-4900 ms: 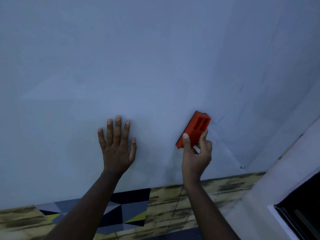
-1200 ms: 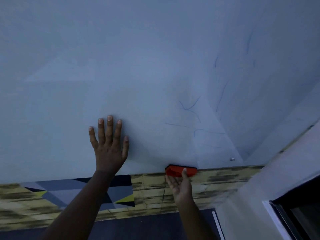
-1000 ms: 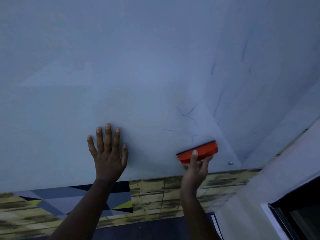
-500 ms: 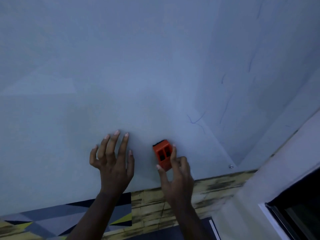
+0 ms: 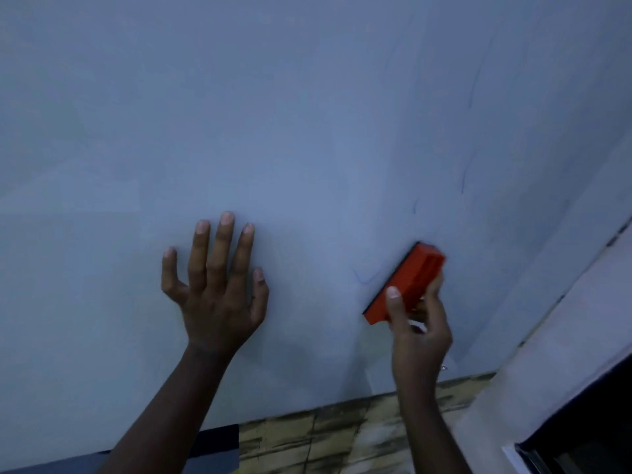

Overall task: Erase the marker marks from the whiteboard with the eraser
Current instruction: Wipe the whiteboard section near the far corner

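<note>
The whiteboard (image 5: 273, 114) fills most of the view. My right hand (image 5: 419, 328) grips an orange eraser (image 5: 408, 280), tilted diagonally with its dark felt edge against the board at lower right. A faint blue marker squiggle (image 5: 362, 277) lies just left of the eraser. Thin blue marker lines (image 5: 473, 87) run up the board's right part. My left hand (image 5: 217, 289) rests flat on the board with fingers spread, holding nothing, well left of the eraser.
Below the board runs a yellow-and-dark patterned wall strip (image 5: 342, 436) with a dark geometric patch (image 5: 215, 449). A small screw (image 5: 444, 368) sits near the board's lower right corner. A pale side wall (image 5: 564, 354) and a dark window opening (image 5: 588, 436) stand at right.
My right hand carried the eraser from beside my left hand rightward and up, turning it diagonal over the blue marks. My left hand flattened onto the board. The view shifted slightly.
</note>
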A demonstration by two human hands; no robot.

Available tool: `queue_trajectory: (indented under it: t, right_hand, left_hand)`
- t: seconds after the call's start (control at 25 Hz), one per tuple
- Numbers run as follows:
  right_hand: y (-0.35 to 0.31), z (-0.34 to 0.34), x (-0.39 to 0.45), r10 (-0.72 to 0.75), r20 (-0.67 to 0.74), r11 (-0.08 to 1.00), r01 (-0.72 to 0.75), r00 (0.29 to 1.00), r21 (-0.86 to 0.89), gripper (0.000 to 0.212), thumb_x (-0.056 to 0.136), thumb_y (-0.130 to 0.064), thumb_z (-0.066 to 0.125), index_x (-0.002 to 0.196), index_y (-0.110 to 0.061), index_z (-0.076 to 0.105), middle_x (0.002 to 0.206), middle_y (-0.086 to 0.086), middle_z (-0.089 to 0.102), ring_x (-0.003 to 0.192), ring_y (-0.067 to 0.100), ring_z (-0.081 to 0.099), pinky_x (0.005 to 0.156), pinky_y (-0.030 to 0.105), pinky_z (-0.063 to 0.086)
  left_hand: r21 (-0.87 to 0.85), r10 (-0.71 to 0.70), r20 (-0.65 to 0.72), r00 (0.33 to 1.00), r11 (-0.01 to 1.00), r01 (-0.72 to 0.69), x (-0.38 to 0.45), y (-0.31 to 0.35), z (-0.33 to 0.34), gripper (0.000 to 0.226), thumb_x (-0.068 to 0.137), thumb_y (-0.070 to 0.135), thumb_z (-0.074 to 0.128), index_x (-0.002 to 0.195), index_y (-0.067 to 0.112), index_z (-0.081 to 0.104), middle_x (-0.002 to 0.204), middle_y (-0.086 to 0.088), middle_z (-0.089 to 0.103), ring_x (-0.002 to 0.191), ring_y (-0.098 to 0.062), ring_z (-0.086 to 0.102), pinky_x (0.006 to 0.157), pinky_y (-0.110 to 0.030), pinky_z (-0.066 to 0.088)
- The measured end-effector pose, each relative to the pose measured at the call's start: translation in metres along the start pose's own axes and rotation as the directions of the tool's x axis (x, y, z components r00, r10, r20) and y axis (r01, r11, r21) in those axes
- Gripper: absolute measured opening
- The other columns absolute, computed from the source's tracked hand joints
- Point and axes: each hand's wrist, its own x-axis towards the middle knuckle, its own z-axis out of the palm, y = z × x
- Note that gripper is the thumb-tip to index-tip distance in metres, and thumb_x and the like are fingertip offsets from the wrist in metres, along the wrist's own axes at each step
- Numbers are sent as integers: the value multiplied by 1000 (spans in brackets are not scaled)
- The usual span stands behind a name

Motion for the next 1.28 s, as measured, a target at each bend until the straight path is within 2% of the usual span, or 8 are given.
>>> queue_trajectory:
  t: [0.2,0.4,0.52,0.68,0.84,0.92,1.12,1.28]
  right_hand:
    - [3,15,-55,-366,465,799,529,806,-287,81,87,-53,71,159,-41,35,98,-7,43,87,16,55,63,30,53]
    - [-5,0,-29,-457,552,672,678,697,-299,85,85,-58,70,159,-43,32,94,-5,46,80,19,53,66,36,52]
    - [-30,-12,23,-490,408,728,620,770,-294,79,86,-60,68,156,-37,41,91,-4,47,77,20,53,67,36,50]
    - [-49,-44,101,-329,126,921,348,936,-177,82,83,-67,64,155,-32,46,94,-1,57,78,13,58,73,40,55]
    - [-56,-58,133,-141,63,989,138,988,50,88,78,-69,69,155,-37,43,107,4,70,88,14,66,87,48,61]
    - [-72,-47,123,-196,54,981,195,979,20,86,78,-69,66,153,-37,43,100,-3,66,87,21,67,82,39,58]
    - [-93,-2,46,-498,455,724,643,738,-249,81,83,-66,60,156,-37,41,90,-7,50,75,20,58,70,38,52]
    - [-91,2,40,-577,516,588,760,633,-275,82,82,-69,61,155,-41,40,90,-8,48,76,16,54,69,39,48]
  left_hand:
    - [12,-7,-9,1000,1000,7,-1,1,3,67,103,28,49,167,14,32,177,-6,20,164,-27,18,129,-56,9]
    - [30,-9,6,1000,1000,9,-1,4,3,68,105,27,45,168,15,25,178,-4,14,165,-26,13,130,-56,6]
    - [23,-64,19,998,998,64,1,14,-1,64,106,24,46,167,12,30,177,-8,17,164,-28,14,129,-61,8]
    - [7,-224,-25,974,974,225,21,44,-10,54,103,23,58,153,4,50,160,-20,42,152,-37,35,120,-64,26]
    - [3,-185,-2,983,983,185,64,57,-15,54,103,23,61,153,5,53,154,-19,52,141,-36,47,109,-58,34]
    - [-2,-151,-7,989,989,151,88,56,-14,54,104,25,60,154,5,52,155,-19,51,143,-35,47,109,-58,34]
    - [-3,-90,-47,995,996,90,150,49,-14,58,105,28,58,157,4,47,164,-20,41,153,-33,35,113,-58,30]
    - [-9,-81,-53,995,997,80,174,50,-11,64,105,30,55,161,3,39,171,-19,30,161,-31,23,122,-58,21]
